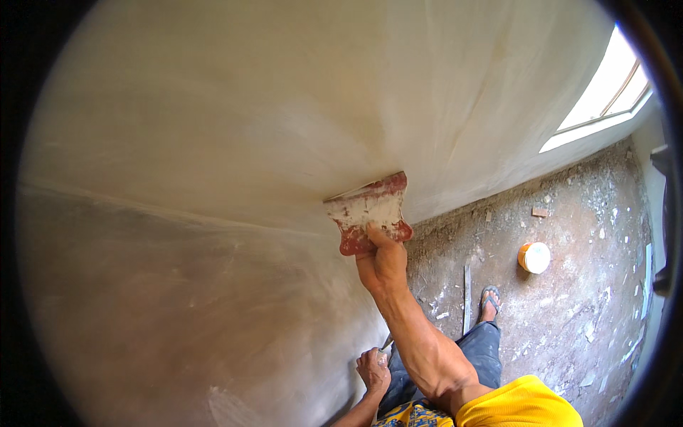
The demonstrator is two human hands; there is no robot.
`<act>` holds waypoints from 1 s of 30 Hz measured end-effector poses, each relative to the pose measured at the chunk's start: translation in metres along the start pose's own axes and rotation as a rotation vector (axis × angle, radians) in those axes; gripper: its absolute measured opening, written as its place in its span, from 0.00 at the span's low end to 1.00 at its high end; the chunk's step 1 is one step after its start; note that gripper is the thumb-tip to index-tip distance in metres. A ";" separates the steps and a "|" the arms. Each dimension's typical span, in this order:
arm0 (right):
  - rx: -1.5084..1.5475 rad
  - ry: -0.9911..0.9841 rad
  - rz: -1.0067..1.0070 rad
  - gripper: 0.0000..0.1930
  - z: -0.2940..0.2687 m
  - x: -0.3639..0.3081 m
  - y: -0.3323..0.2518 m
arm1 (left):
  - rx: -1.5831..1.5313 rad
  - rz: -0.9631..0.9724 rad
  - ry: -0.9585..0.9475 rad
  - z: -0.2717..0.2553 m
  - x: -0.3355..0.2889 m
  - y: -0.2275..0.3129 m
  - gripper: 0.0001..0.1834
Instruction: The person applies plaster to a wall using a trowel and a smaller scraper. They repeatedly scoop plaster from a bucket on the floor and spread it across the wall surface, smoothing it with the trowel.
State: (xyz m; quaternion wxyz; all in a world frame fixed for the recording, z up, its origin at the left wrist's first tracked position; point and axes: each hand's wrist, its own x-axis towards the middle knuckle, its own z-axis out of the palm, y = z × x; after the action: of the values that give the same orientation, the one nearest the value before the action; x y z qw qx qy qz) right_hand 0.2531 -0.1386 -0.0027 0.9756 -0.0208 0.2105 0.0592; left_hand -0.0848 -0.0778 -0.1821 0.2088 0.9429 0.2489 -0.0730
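My right hand reaches up to the middle of the frame, clamped on a wide putty spreader. The spreader is red, but a pale, dried-looking crust of filler covers most of its face. Bare red shows in a band near the top and on the two rounded lobes at the bottom, with small chipped flecks between. Its sides curve inward, and its long straight upper edge tilts, higher on the right, and appears to meet the wall. One digit presses on the crusted face; the other fingers are hidden behind it.

My left hand is apart from the right, low in the frame just left of my legs, curled around a small slim tool whose kind I cannot tell.

The wall, smooth and beige-grey, fills the left and top, with a faint pale line crossing its left side. At right, a white-topped orange bucket stands on the speckled brown floor, near my sandalled foot. A bright window sits at upper right.
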 end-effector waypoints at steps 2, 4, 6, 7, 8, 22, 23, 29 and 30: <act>-0.008 -0.030 -0.003 0.17 0.027 -0.026 -0.005 | 0.005 0.039 0.059 -0.008 -0.009 0.002 0.20; 0.025 -0.071 -0.033 0.17 0.057 -0.048 -0.008 | -0.016 0.075 0.123 -0.018 -0.014 0.005 0.20; 0.040 -0.103 -0.059 0.17 0.082 -0.078 -0.009 | -0.034 0.078 0.153 -0.021 -0.019 0.004 0.20; 0.039 -0.110 -0.073 0.17 0.098 -0.085 -0.008 | -0.042 0.078 0.153 -0.023 -0.017 0.002 0.20; 0.053 -0.141 -0.088 0.17 0.114 -0.097 -0.009 | -0.048 0.094 0.190 -0.025 -0.016 0.001 0.20; -1.135 -0.416 -1.191 0.24 0.184 -0.162 -0.097 | -0.128 0.143 0.315 -0.050 -0.005 0.019 0.19; -1.320 -0.344 -1.443 0.27 0.182 -0.151 -0.103 | -0.121 0.143 0.304 -0.050 -0.007 0.017 0.20; -1.814 -0.501 -1.677 0.31 0.153 -0.083 -0.049 | -0.153 0.155 0.295 -0.042 -0.003 0.020 0.21; -1.931 -0.602 -1.503 0.33 0.129 -0.091 -0.036 | -0.153 0.169 0.294 -0.043 -0.002 0.022 0.21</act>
State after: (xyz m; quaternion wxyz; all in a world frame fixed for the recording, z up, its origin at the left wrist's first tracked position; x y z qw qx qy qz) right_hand 0.2279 -0.1756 0.1525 0.3648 -0.8242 -0.2123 -0.3776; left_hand -0.0743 -0.0774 -0.1351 0.2469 0.9423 0.2015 0.1027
